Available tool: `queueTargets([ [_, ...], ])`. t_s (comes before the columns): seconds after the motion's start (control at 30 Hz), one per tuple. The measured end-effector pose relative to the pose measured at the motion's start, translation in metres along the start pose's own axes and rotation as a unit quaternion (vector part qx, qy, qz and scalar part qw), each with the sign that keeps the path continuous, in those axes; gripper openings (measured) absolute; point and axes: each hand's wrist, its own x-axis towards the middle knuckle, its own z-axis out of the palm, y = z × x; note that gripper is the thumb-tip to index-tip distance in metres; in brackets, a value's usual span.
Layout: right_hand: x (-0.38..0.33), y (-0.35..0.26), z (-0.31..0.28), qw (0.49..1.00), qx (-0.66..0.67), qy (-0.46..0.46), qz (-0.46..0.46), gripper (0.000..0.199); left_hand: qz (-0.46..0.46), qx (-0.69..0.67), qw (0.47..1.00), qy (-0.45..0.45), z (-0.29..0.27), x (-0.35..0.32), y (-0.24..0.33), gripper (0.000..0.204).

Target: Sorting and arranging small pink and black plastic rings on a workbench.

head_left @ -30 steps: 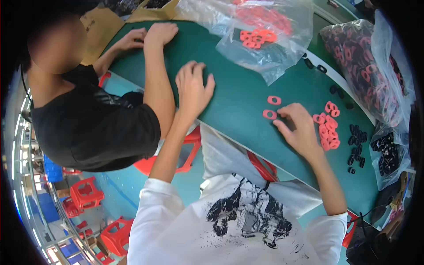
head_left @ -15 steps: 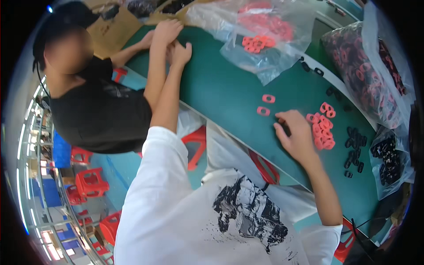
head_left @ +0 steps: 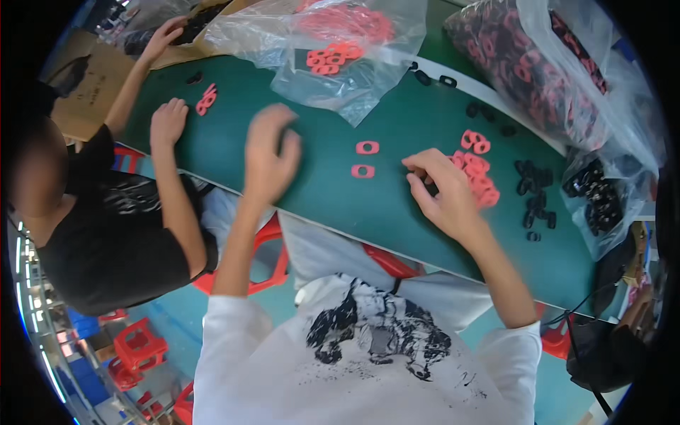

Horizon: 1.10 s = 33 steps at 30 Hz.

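My left hand [head_left: 271, 156], blurred by motion, hangs over the left part of the green table. Its thumb stands apart from the fingers and nothing shows between them. Two pink ring-shaped plastic pieces [head_left: 367, 147] lie one before the other between my hands. Beside them my right hand [head_left: 448, 188] rests with curled fingers, and a small dark thing shows between thumb and fingers, too hidden to name. Just beyond this hand is a heap of pink pieces [head_left: 476, 166], partly covered by it. Further right lies a group of black pieces [head_left: 535, 184].
A co-worker's hand [head_left: 168, 122] rests at the left near a few pink pieces [head_left: 206, 100]; their other reaches toward a cardboard box [head_left: 219, 13]. Clear bags hold pink pieces [head_left: 343, 25], mixed pink and black pieces [head_left: 524, 67], and black parts [head_left: 602, 198].
My left hand has drawn back from beside the co-worker's hands toward the middle. The co-worker's hands have separated, one reaching to the box. The view has shifted; my right hand stays by the heap.
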Motion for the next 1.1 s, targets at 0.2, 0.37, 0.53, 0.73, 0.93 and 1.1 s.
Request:
queueTargets([
  [0.2, -0.011, -0.010, -0.063, 0.986, -0.132, 0.073, 0.065, 0.014, 0.079, -0.090, 0.970, -0.211, 0.013, 0.008, 0.063, 0.043],
  [0.37, -0.016, 0.002, -0.065, 0.968, -0.247, 0.015, 0.042, 0.012, 0.114, -0.091, 0.958, -0.246, 0.032, 0.021, 0.033, 0.046],
  [0.53, 0.009, 0.010, -0.042, 0.938, -0.344, -0.043, -0.027, 0.016, 0.110, -0.094, 0.969, -0.202, 0.036, 0.026, 0.032, 0.048],
  [0.73, 0.002, -0.008, -0.021, 0.969, -0.234, -0.025, -0.078, 0.017, 0.023, -0.201, 0.964, -0.172, 0.021, 0.007, 0.031, 0.038],
  [0.93, 0.024, -0.014, 0.042, 0.979, -0.144, -0.016, -0.144, 0.025, -0.026, -0.180, 0.976, -0.120, -0.003, -0.013, 0.044, 0.033],
  [1.1, -0.005, 0.001, -0.039, 0.979, -0.194, 0.065, -0.003, 0.016, 0.053, -0.202, 0.966, -0.155, 0.033, -0.006, 0.067, 0.028],
])
